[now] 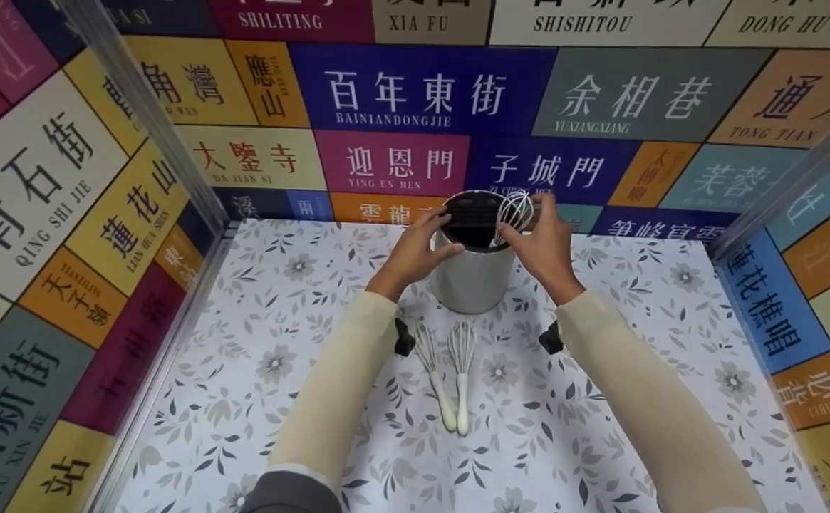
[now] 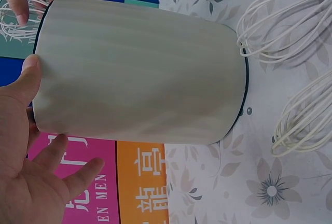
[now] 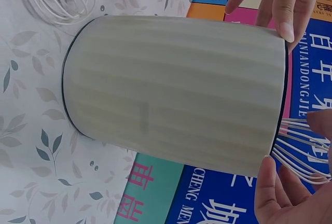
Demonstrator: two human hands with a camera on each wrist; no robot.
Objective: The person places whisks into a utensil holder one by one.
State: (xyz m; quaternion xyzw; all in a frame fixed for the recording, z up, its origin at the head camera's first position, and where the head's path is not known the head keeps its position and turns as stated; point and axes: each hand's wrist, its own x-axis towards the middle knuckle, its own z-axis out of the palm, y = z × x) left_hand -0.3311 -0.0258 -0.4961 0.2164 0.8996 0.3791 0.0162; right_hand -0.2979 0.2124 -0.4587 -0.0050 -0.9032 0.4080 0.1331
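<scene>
A light grey utensil holder with a dark interior and black rim stands upright on the table. My left hand grips its rim at the left, the thumb on the near side. At the right side of the rim, my right hand holds a white wire whisk, its thumb close to the rim. The whisk's wire head sticks up above the rim, while its handle is hidden in the holder. Two more whisks, a left one and a right one, lie side by side in front, handles toward me.
A white cloth with grey flowers and leaves covers the table. Panels of colourful street-name signs stand behind and on both sides, with clear corner posts. Dark wrist camera mounts sit at both sleeves.
</scene>
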